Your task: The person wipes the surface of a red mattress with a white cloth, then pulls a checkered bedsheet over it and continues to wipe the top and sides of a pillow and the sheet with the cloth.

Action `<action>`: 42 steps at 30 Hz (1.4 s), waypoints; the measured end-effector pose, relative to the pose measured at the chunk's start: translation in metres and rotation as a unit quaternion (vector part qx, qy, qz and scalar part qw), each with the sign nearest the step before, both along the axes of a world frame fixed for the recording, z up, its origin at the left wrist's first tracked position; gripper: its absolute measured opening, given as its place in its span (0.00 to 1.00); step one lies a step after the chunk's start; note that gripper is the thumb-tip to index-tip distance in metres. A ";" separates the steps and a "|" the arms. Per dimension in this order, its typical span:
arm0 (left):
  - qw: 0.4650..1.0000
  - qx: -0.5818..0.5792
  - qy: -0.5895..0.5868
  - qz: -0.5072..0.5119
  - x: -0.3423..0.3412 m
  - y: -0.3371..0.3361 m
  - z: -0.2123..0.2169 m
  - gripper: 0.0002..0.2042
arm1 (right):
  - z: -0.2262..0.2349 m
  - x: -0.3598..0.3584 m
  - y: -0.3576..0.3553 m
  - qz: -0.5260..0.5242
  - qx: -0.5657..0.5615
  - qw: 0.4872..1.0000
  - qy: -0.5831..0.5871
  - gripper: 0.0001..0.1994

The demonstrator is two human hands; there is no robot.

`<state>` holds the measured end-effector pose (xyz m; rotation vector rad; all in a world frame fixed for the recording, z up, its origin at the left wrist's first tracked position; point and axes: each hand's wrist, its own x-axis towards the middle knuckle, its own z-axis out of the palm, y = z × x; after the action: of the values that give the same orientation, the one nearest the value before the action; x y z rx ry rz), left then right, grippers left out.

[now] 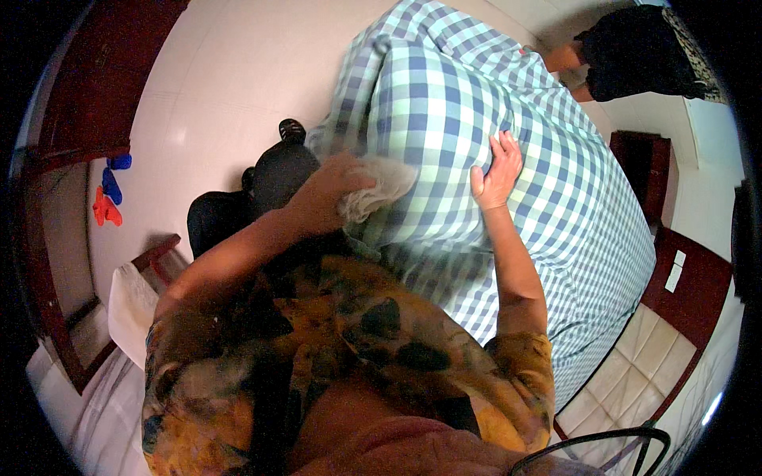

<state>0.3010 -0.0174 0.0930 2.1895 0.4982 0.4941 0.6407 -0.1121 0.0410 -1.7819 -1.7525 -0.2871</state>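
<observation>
A thick quilt with blue, white and pale green checks (pixel 444 103) covers the bed in front of me and bulges up. My right hand (pixel 500 170) lies on top of it, fingers stretched out and palm down. At the bed's left edge, my left hand (pixel 329 190) is closed on a crumpled, whitish, see-through thing (pixel 381 186), a thin cloth or a plastic bag; I cannot tell which. Motion blurs that hand a little. The crumpled thing hangs against the quilt's near left side.
Beyond the bed at the upper right stands another person in black (pixel 643 55). A padded headboard (pixel 639 349) and a dark bedside cabinet (pixel 635 170) border the right side. On the left are a dark wooden cabinet (pixel 103 71), blue slippers (pixel 112 184) and red slippers (pixel 106 208).
</observation>
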 end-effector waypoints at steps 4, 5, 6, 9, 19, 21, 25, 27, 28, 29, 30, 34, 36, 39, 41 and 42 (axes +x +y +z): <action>0.980 -0.098 0.029 0.169 -0.013 0.019 0.026 0.21 | 0.002 -0.003 -0.003 -0.010 -0.010 1.000 -0.009 0.29; 0.979 -0.063 -0.026 0.192 -0.009 0.043 0.022 0.22 | 0.003 -0.003 -0.004 -0.013 -0.010 1.000 -0.008 0.29; 0.960 0.149 -0.144 0.190 0.002 0.074 0.015 0.23 | 0.003 -0.004 -0.004 -0.012 -0.012 1.000 -0.014 0.28; 0.959 0.077 -0.124 0.243 0.048 0.116 0.031 0.22 | 0.004 -0.005 -0.002 -0.009 -0.011 1.000 -0.008 0.28; 0.982 0.105 0.081 -0.134 0.011 -0.053 -0.005 0.13 | 0.000 0.002 0.001 -0.007 -0.010 1.000 -0.028 0.28; 0.981 0.045 0.105 -0.155 -0.020 -0.061 -0.001 0.12 | -0.003 0.004 0.002 -0.007 -0.008 0.999 -0.030 0.28; 0.994 -0.005 0.093 -0.054 -0.031 -0.030 0.038 0.11 | -0.002 0.002 0.002 -0.011 -0.007 0.999 -0.032 0.28; 0.987 -0.054 0.110 0.103 -0.024 -0.005 0.060 0.11 | -0.001 0.002 0.003 -0.013 -0.008 0.999 -0.029 0.28; 0.990 0.071 0.002 0.123 -0.016 0.013 0.060 0.13 | -0.001 0.002 0.002 -0.013 -0.009 0.999 -0.027 0.27; 0.965 0.196 -0.107 0.140 -0.008 0.034 0.058 0.14 | -0.001 0.003 0.003 -0.013 -0.009 1.000 -0.026 0.27; 0.960 0.201 -0.122 0.154 0.002 0.049 0.058 0.16 | -0.001 0.003 0.003 -0.013 -0.010 1.000 -0.024 0.27; 0.956 0.181 -0.132 0.189 0.047 0.073 0.044 0.19 | 0.001 0.004 0.003 -0.014 -0.008 1.000 -0.022 0.28; 0.973 0.094 -0.130 0.166 0.057 0.061 0.019 0.20 | 0.002 0.003 0.007 -0.009 -0.013 1.000 -0.022 0.28; 0.982 0.167 -0.033 0.079 0.053 0.005 -0.002 0.21 | 0.002 0.002 0.006 -0.010 -0.011 1.000 -0.012 0.29; 0.983 0.167 -0.077 0.003 0.035 -0.013 -0.007 0.17 | 0.000 0.004 0.006 -0.018 -0.013 1.000 -0.012 0.29; 0.988 0.132 -0.072 -0.024 0.024 -0.020 -0.002 0.17 | 0.002 0.003 0.004 -0.020 -0.018 1.000 -0.010 0.29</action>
<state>0.3251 -0.0378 0.0905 2.3884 0.3154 0.7201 0.6433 -0.1080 0.0427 -1.8476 -1.7471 -0.2927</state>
